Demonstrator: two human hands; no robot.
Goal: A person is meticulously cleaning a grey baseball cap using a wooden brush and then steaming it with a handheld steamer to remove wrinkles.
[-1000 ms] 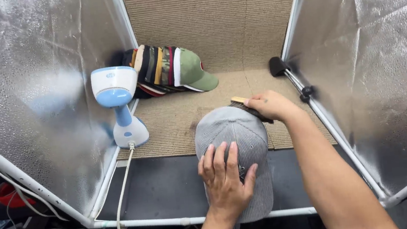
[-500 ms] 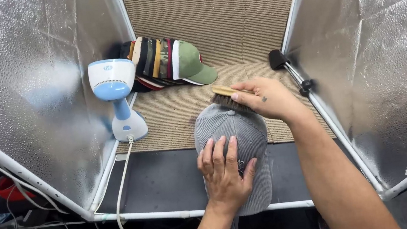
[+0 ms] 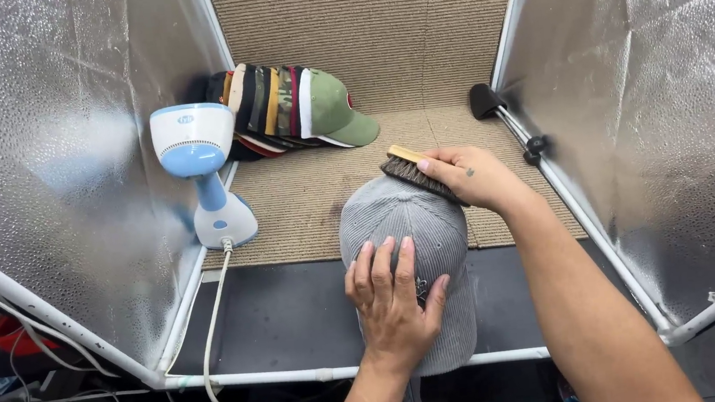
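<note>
A grey corduroy cap (image 3: pixel 408 222) lies at the front of the booth, crown up. My left hand (image 3: pixel 395 302) rests flat on its near part, fingers spread. My right hand (image 3: pixel 471 179) grips a wooden brush (image 3: pixel 411 169) with dark bristles, held against the far top edge of the cap.
A blue and white garment steamer (image 3: pixel 200 172) stands at the left with its cord (image 3: pixel 212 328) trailing over the front rail. A row of stacked caps (image 3: pixel 296 106) lies at the back. Silver reflective walls (image 3: pixel 47 152) close both sides. A black clamp (image 3: pixel 485 99) sits on the right rail.
My right hand has drawn the brush from the cap's right side up and left to its far top edge. The left hand has stayed put on the cap.
</note>
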